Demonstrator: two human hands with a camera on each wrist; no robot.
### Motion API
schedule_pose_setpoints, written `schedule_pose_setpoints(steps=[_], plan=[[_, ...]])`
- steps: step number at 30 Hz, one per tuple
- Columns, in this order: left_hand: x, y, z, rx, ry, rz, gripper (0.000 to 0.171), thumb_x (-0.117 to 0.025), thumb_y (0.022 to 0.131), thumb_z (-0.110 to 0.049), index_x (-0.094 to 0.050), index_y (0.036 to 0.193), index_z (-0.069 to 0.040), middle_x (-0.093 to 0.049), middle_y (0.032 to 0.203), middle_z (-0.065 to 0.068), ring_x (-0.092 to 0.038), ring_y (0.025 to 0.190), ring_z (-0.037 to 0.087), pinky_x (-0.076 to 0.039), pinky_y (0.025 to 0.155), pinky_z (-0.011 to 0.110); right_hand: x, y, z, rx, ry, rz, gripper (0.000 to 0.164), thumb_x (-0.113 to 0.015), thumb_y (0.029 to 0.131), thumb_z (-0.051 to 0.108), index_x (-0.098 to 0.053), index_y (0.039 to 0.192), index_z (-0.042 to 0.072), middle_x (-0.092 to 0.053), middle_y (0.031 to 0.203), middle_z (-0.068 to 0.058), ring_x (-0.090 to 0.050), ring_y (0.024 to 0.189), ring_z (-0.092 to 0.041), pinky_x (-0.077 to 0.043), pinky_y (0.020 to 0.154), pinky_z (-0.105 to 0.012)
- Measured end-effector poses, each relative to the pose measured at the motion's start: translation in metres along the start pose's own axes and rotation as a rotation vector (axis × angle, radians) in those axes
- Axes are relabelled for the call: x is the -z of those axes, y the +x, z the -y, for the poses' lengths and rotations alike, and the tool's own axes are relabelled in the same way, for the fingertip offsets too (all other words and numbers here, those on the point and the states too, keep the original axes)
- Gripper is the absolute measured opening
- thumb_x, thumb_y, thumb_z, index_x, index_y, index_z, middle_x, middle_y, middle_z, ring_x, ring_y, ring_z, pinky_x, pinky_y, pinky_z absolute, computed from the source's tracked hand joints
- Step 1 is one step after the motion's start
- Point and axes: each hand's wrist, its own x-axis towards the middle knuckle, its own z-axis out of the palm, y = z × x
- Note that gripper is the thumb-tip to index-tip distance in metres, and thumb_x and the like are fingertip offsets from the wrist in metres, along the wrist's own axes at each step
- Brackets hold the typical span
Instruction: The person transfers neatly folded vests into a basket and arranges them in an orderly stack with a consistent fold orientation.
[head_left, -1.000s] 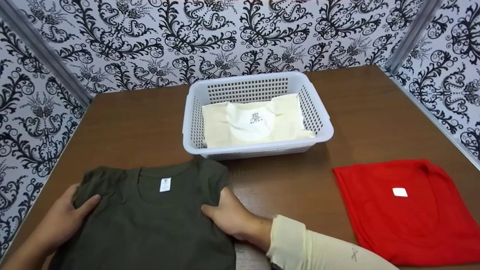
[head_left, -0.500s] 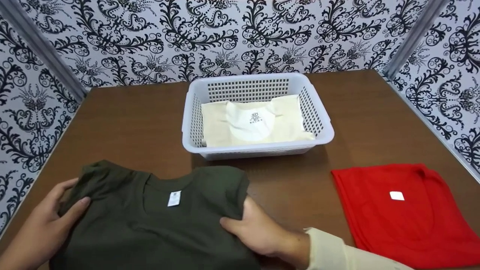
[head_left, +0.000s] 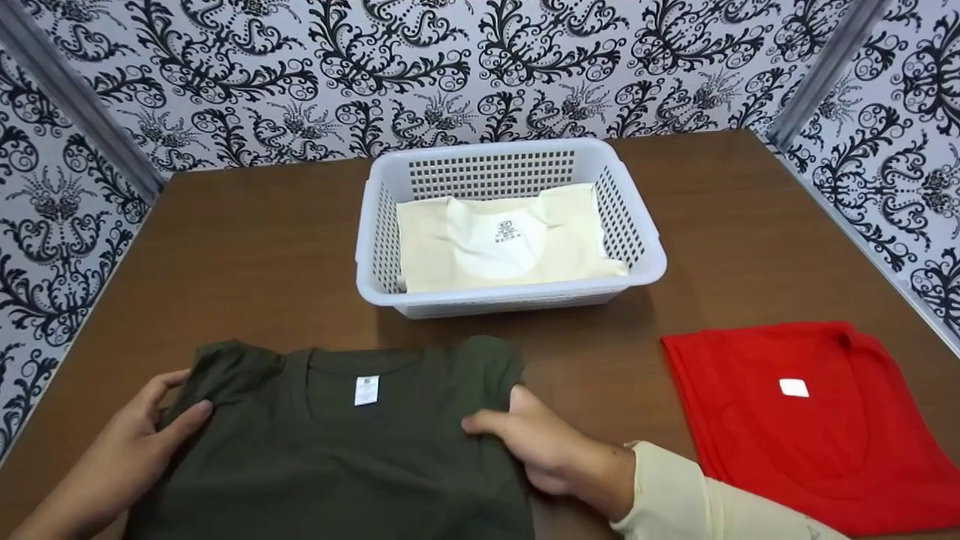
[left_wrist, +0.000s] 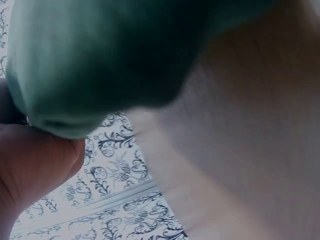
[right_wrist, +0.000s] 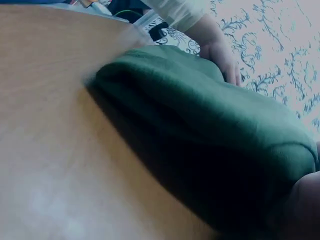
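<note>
A dark green T-shirt (head_left: 337, 450) with a white neck label (head_left: 367, 390) is spread between both hands at the front left of the table. My left hand (head_left: 142, 442) grips its left shoulder edge, thumb on top and fingers underneath. At the opposite shoulder, my right hand (head_left: 547, 442) pinches the cloth with the thumb above, the other fingers hidden beneath. In the right wrist view the shirt (right_wrist: 210, 110) arches up with a dark shadowed side over the tabletop. The left wrist view shows its green cloth (left_wrist: 100, 60) close up and blurred.
A white perforated plastic basket (head_left: 510, 294) stands at the back middle with a folded cream T-shirt (head_left: 427, 247) inside. To the right, a folded red T-shirt (head_left: 765, 442) lies on the brown table (head_left: 247, 247). Patterned walls (head_left: 420, 75) enclose the back and sides.
The green shirt has shifted rightward and slightly down the view, both hands keeping hold of it. The right hand has moved right with its shoulder edge. The basket and red shirt stay put.
</note>
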Motion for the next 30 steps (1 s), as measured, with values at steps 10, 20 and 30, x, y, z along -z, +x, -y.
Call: schedule_pose_setpoints(steps=[10,20,30], plan=[[0.004,0.033,0.001,0.086,-0.17,0.239,0.076,-0.043,0.091,-0.054,-0.021,0.143,-0.004,-0.038,0.14,0.02,-0.052,0.114,0.023,-0.046,0.086,0.034,-0.007,0.034,-0.002,-0.056,-0.028,-0.163,0.047,-0.068,0.08,0.023,-0.045,0.112,-0.003,-0.064,0.1,-0.012,-0.066,0.084,-0.019,-0.054,0.076,-0.032],[-0.009,0.031,-0.006,-0.036,-0.014,0.075,0.081,-0.046,0.087,-0.057,-0.022,0.144,-0.004,-0.037,0.141,0.023,-0.043,0.123,0.035,-0.04,0.094,0.048,-0.008,0.027,-0.007,0.011,-0.21,-0.162,0.062,-0.062,0.087,0.021,-0.025,0.13,-0.002,-0.043,0.127,-0.016,-0.057,0.103,-0.02,-0.048,0.087,-0.031],[-0.004,-0.002,-0.032,-0.163,0.052,-0.105,0.071,-0.047,0.09,-0.051,-0.024,0.145,-0.012,-0.039,0.141,0.019,-0.043,0.122,0.032,-0.04,0.093,0.046,0.006,-0.015,0.021,0.127,-0.107,0.053,0.056,-0.056,0.091,0.017,-0.028,0.139,0.009,-0.045,0.138,-0.01,-0.05,0.121,-0.022,-0.042,0.1,-0.033]])
